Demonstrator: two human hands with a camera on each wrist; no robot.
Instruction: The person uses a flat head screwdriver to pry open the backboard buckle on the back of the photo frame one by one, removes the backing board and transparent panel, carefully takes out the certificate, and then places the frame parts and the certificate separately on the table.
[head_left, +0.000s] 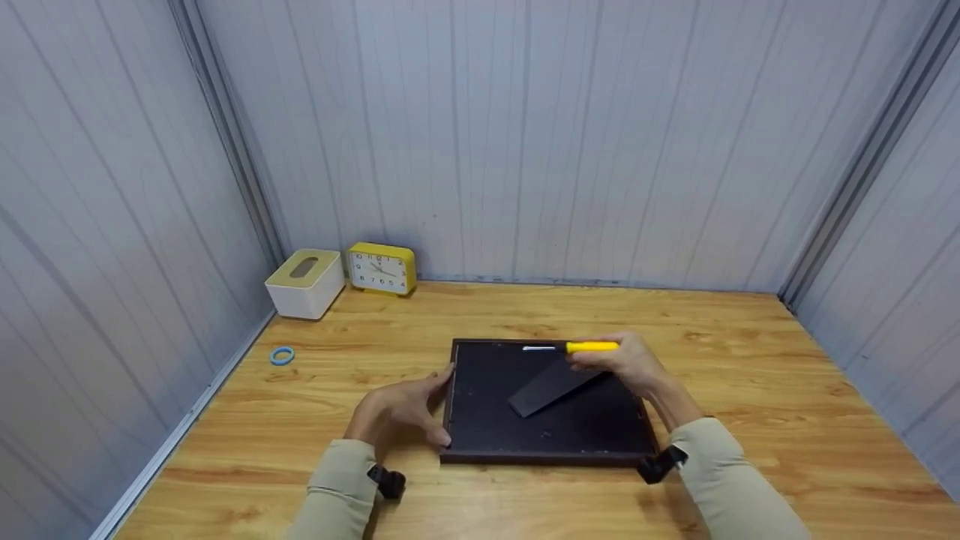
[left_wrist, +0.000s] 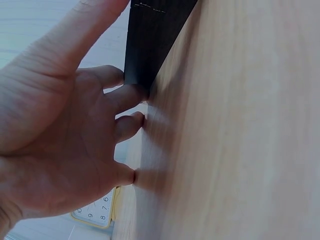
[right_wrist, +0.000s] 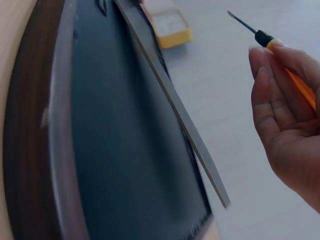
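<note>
A dark picture frame (head_left: 480,397) lies back side up on the table, its flat black stand leg (head_left: 551,390) slanting across the backing. My left hand (head_left: 409,401) rests against the frame's left edge, thumb toward the near corner and fingers spread farther up. In the left wrist view those fingertips (left_wrist: 131,176) come down at the wood surface beside the frame. Over the far right part of the frame, my right hand (head_left: 634,364) grips a screwdriver (head_left: 592,346) by its yellow handle. Its metal shaft points left, and in the right wrist view the tip is free in the air.
At the back left stand a white tissue box (head_left: 306,296) with a wood-coloured lid and a yellow alarm clock (head_left: 382,268). A small blue ring (head_left: 282,355) lies near the left wall. Pale panelled walls (head_left: 525,142) border the wooden table (head_left: 360,330).
</note>
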